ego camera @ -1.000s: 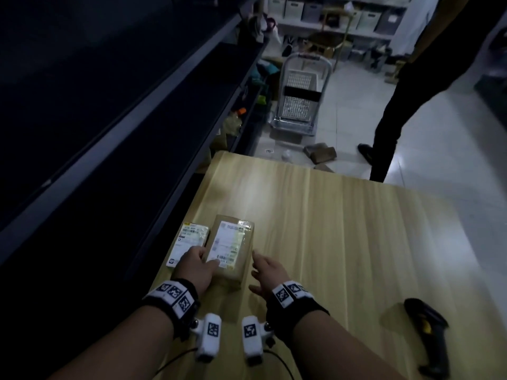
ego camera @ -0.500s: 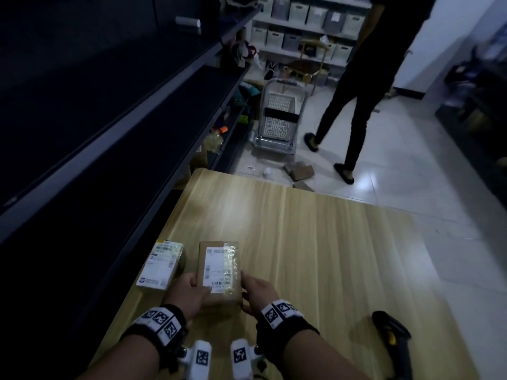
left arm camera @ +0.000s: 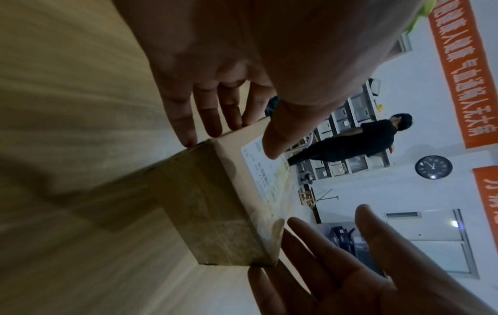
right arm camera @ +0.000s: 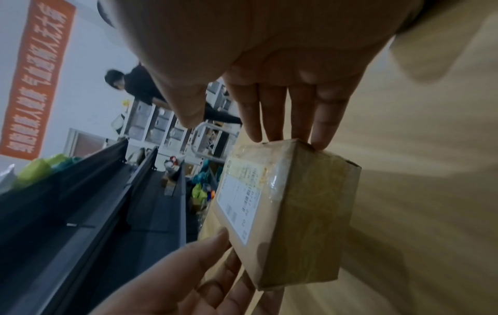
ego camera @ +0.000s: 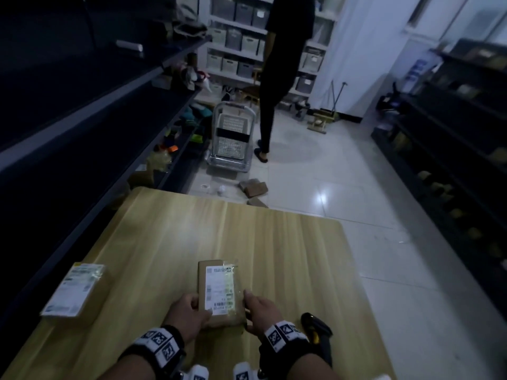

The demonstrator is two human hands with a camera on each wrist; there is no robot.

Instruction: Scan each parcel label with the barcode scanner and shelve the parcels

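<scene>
A small brown cardboard parcel (ego camera: 216, 286) with a white label lies on the wooden table (ego camera: 274, 242) near its front edge. My left hand (ego camera: 196, 307) touches its left side with straight fingers, thumb lying on the label (left arm camera: 258, 170). My right hand (ego camera: 258, 311) touches the right side with straight fingertips (right arm camera: 320, 136), thumb lifted off. The parcel (right arm camera: 310, 223) rests flat on the table between both hands. A second labelled parcel (ego camera: 74, 290) lies at the left edge. The black and yellow barcode scanner (ego camera: 318, 329) lies right of my right wrist, partly hidden.
Dark shelving (ego camera: 82, 105) runs along the table's left side, and more dark shelves (ego camera: 452, 133) line the right wall. A person in black (ego camera: 277, 78) stands beyond a folding cart (ego camera: 230, 138). Small boxes (ego camera: 253, 187) lie on the floor past the table.
Both hands have slid the brown parcel toward me and to the right, away from the second parcel. The person in black has walked farther off.
</scene>
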